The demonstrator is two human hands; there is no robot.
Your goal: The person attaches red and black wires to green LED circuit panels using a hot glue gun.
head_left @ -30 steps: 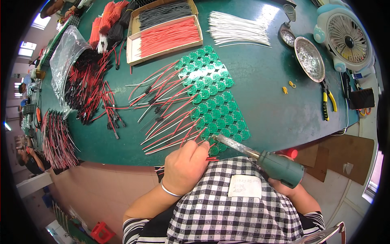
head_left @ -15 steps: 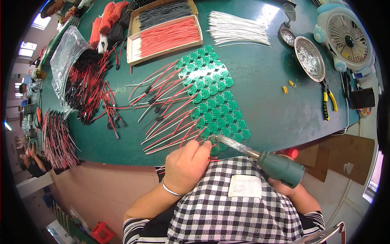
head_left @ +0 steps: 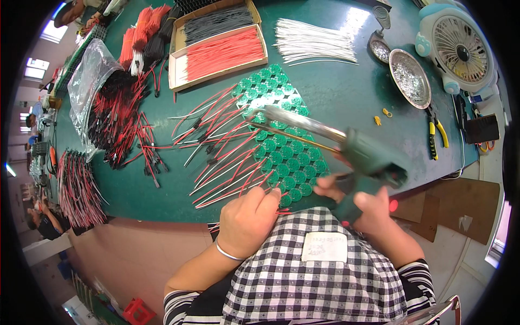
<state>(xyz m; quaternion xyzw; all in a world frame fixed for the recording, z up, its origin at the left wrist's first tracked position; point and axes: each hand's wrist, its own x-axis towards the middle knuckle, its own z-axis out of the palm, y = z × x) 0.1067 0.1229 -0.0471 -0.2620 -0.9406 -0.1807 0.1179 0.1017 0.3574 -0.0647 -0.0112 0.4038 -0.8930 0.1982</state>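
Note:
My right hand (head_left: 372, 212) is wrapped round the grip of a green soldering gun (head_left: 374, 157), blurred by motion. Its metal barrel and a thin brass-coloured tube reach left above a panel of round green circuit boards (head_left: 292, 161). At the panel's near left corner my left hand (head_left: 249, 221) is closed, thumb and finger pinching a red wire; the exact grip is partly hidden. Red, white and black wires (head_left: 222, 157) fan out leftward from the panel's left edge, with small black connectors among them.
Cardboard trays of red wires (head_left: 225, 54) and black wires stand at the back, beside loose white wires (head_left: 314, 40). Wire bundles (head_left: 78, 187) lie left. On the right are a metal dish (head_left: 410, 78), yellow-handled pliers (head_left: 436, 132) and a fan (head_left: 460, 49).
My right hand has lifted the soldering gun, its tip moving away from the near boards and up over the panel's farther part. My left hand stays in place.

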